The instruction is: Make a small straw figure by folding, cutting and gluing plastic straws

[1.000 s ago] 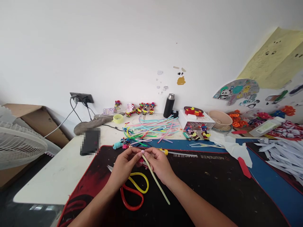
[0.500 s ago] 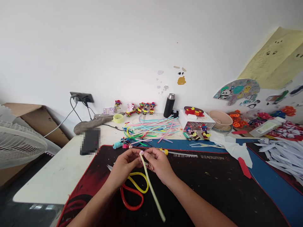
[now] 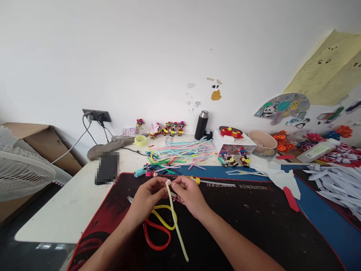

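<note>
Over the dark desk mat, my left hand and my right hand meet, fingers pinched around a small pinkish piece. From it a pale yellow pipe cleaner hangs down toward me, its lower end loose. Both hands grip near the top of this pipe cleaner; my fingers partly hide the joint. Below and left of my hands lie scissors with one red and one yellow handle loop, the blade tip showing past my left wrist.
Behind my hands lies a heap of coloured pipe cleaners. Several small figures stand by the wall, near a black thermos. White paper strips are piled at right, a fan is at left, and a yellow tape roll sits further back.
The loose lower end of the pipe cleaner has swung slightly left. My hands stay almost in place, still pinching its top.
</note>
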Tool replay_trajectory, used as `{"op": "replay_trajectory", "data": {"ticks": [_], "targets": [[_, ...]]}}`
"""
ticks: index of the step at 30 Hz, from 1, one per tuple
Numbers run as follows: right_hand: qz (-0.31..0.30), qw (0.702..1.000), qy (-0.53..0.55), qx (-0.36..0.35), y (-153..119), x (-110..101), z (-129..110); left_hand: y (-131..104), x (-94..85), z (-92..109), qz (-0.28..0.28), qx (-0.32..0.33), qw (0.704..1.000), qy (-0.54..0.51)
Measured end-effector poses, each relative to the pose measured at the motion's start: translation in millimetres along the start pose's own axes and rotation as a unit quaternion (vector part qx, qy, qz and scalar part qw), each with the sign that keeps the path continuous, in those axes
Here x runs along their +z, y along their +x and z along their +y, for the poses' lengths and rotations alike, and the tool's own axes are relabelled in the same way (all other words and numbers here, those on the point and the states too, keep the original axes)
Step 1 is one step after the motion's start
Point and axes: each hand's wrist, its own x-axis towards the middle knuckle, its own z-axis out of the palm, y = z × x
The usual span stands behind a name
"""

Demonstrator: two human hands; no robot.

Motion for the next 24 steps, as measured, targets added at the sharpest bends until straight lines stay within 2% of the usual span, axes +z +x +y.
{"op": "replay_trajectory", "data": {"ticks": [12, 18, 24], "targets": [[0.022, 0.999, -0.018, -0.023, -2.2, -2.7, 0.0, 0.0, -2.8, 1.4, -0.014, -0.019, 0.999, -0.042], [0.013, 1.0, -0.017, -0.017, -2.2, -1.0, -1.1, -1.6, -1.7, 4.4, -0.037, -0.033, 0.998, -0.042], [0.017, 1.0, -0.015, -0.009, -0.1, 0.3, 1.9, -0.3, -1.0, 3.0, -0.025, -0.025, 0.999, -0.037]]}}
